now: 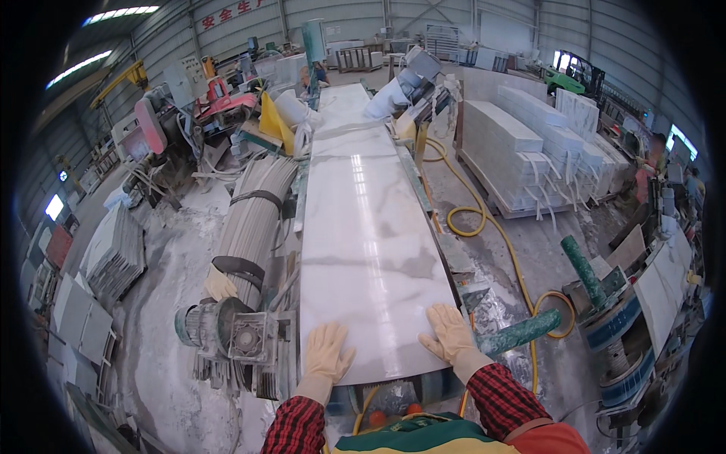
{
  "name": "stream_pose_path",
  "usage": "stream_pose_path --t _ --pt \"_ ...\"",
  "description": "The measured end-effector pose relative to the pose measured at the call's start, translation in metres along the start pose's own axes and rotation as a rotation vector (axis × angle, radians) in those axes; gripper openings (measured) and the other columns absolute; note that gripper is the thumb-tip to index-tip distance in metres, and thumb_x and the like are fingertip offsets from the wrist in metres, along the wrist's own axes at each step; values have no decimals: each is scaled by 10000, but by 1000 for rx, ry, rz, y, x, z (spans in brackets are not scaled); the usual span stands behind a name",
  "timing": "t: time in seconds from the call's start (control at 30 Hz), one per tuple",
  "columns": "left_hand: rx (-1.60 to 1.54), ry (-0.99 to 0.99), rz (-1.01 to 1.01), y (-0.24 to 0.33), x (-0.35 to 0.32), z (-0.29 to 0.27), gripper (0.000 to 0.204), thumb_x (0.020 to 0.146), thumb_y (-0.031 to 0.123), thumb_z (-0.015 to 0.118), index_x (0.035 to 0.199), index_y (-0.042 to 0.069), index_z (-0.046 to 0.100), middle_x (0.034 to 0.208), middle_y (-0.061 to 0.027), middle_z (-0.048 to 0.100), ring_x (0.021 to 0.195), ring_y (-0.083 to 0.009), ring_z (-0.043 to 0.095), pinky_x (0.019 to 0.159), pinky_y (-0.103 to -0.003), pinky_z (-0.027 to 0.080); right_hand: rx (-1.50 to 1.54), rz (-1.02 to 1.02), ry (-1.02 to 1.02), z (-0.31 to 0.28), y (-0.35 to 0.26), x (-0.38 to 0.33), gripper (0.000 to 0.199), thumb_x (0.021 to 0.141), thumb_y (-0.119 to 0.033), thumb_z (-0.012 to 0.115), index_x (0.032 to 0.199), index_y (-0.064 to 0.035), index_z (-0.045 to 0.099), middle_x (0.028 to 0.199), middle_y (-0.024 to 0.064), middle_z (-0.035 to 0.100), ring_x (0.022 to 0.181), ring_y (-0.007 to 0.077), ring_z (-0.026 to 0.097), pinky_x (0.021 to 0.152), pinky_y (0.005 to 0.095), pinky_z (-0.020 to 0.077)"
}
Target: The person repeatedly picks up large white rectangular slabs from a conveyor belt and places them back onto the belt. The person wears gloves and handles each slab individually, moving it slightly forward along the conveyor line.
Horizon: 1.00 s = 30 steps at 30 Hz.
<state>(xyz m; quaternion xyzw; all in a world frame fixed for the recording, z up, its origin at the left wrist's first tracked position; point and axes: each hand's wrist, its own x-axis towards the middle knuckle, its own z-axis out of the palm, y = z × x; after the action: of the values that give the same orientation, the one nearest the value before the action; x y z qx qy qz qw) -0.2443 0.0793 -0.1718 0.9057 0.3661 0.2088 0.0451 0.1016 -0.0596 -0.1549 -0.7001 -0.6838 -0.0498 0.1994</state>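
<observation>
Two gloved hands press palm-down on the near end of a long, polished white stone slab (370, 250) with grey veining. The left hand (327, 352) lies near the slab's near left corner, its fingers extended and a little apart, pointing away from the body. The right hand (451, 337) rests at the near right edge, fingers likewise straight and spread, thumb turned in toward the middle — both lie on the surface rather than curl round anything. Red-and-black checked sleeves (503, 399) show behind the cream gloves.

The slab lies flat, directly in front of the person, running from between the hands far up the workshop, with a streak of reflected light along its middle.

Left of it stands a bundle of thin pale strips (249, 216) bound with dark bands; a dusty motor (206, 328) sits at its near end, and a loose pale glove (220, 283) lies just above the motor. On the right, a yellow hose (517, 265) loops across the dusty floor near two green cylinders (581, 266) — farther off, strapped white stone blocks (505, 155) stand stacked, with a green forklift (566, 81) beyond.
</observation>
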Motion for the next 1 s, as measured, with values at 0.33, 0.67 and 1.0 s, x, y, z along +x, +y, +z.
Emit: stream_pose_path --t 0.33,0.67,1.0 --pt "20 -4 -5 -1 -7 4 659 945 470 709 1490 109 621 1581 -222 548 1452 -465 459 1257 -578 313 28 11 -35 -2 -3 -4 750 983 -519 675 1505 5 553 1538 249 547 1473 443 467 1279 537 315" --pt "26 -4 4 7 -9 -6 645 933 454 720 1458 88 637 1548 -208 571 1430 -441 470 1236 -563 329 10 27 -67 5 1 -15 787 1012 -552 641 1558 5 529 1602 266 515 1526 450 432 1311 538 281" --pt "15 -10 11 11 -13 -11 629 935 443 714 1446 84 640 1537 -211 573 1414 -430 478 1221 -553 336 8 53 -98 5 -1 -22 799 1018 -565 632 1578 -7 515 1635 264 490 1550 451 406 1326 529 264"
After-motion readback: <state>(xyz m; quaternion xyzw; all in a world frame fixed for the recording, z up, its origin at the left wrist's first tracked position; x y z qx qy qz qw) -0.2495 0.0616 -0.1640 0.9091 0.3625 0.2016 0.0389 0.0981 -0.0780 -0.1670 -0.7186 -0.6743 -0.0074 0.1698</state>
